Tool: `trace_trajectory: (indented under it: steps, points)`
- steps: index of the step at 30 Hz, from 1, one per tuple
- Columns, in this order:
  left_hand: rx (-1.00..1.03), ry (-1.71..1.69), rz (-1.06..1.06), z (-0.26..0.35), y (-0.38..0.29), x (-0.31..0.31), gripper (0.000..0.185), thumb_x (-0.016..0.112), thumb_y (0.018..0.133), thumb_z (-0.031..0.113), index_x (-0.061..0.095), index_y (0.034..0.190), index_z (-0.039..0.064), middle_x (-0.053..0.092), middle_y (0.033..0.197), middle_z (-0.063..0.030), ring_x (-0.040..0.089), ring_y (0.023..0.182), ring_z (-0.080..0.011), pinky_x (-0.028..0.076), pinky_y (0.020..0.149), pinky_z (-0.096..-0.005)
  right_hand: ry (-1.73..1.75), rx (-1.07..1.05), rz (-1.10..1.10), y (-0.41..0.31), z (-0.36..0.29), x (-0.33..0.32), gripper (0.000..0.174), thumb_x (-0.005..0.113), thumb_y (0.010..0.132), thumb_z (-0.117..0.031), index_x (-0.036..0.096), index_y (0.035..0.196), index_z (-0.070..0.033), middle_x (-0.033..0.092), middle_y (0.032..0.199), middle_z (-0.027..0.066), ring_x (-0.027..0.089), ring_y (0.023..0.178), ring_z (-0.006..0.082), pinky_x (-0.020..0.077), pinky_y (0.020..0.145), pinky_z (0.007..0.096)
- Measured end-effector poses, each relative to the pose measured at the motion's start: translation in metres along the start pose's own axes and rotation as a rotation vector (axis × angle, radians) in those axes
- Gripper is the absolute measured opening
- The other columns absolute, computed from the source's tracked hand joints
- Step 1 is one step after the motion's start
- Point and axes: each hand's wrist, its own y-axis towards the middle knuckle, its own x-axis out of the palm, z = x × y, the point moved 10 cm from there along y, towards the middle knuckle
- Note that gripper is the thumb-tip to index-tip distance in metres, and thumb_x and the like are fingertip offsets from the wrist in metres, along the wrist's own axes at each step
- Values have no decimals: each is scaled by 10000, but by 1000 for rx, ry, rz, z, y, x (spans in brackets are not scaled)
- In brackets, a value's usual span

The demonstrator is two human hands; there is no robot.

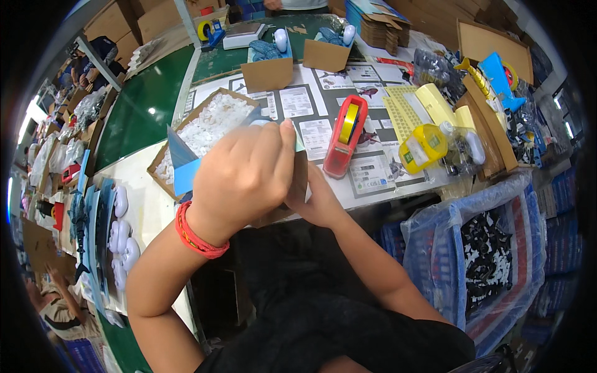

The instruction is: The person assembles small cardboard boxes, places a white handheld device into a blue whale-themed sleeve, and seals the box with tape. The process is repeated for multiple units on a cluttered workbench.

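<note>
A small blue-and-brown cardboard box [298, 184] is held up over the near edge of the table, tilted, with blue flaps spread to its left. My right hand [322, 200] grips its lower right side. In front of the box's opening is my left hand [247, 163], fingers bent, with a red cord bracelet at the wrist. It covers most of the box, so what its fingers hold is hidden. A blurred pale thing shows just past the knuckles. Behind lies a shallow carton [210, 121] of small white pieces.
Right of my hands are a red tape dispenser [345, 137], a yellow liquid bottle [424, 147] and a parts carton [489, 126]. Two open boxes [268, 74] with blue toy parts stand farther back. A plastic-lined blue crate [433, 252] sits lower right. People work at left.
</note>
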Motion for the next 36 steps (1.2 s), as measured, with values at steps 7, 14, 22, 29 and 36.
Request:
trace_trajectory:
  steps: [7, 14, 22, 29, 36]
  points:
    - [204, -28, 272, 30, -1, -70, 276, 697, 783, 53, 727, 1024, -79, 706, 1012, -173, 721, 901, -274, 603, 787, -343, 343, 140, 40, -4, 12, 33, 405, 679, 953, -72, 554, 1336, -26, 681, 1137, 123, 667, 1047, 236, 521, 925, 346]
    - [-518, -605, 608, -27, -132, -116, 950, 566, 786, 787, 475, 1425, 89, 551, 1403, -153, 458, 1369, -302, 250, 1188, -546, -195, -584, 264, -12, -40, -30, 290, 738, 840, -144, 649, 1094, -35, 683, 1137, 162, 669, 1062, 350, 487, 984, 504]
    - [-1487, -1230, 331, -3, -287, 62, 485, 726, 965, 213, 576, 1307, -98, 663, 1234, -133, 616, 1083, -180, 502, 924, -313, -482, -650, 82, -23, -6, -2, 342, 681, 803, -67, 698, 1138, -131, 609, 1213, 139, 582, 1185, 374, 438, 1067, 535]
    - [-1631, -785, 641, 15, -300, 111, 255, 641, 1013, 112, 673, 1185, -74, 726, 1088, -143, 651, 975, -153, 510, 883, -299, -809, -106, -433, -29, 26, 23, 735, 555, 761, 127, 431, 1480, 36, 313, 1547, 353, 334, 1446, 510, 303, 1199, 521]
    - [-1495, -1077, 521, -20, -237, 180, 318, 662, 977, 128, 665, 1280, 28, 683, 1246, -154, 647, 1128, -281, 500, 962, -355, -636, 4, -248, -37, -32, 7, 600, 537, 842, 57, 456, 1436, 60, 448, 1481, 279, 434, 1369, 452, 309, 1171, 472]
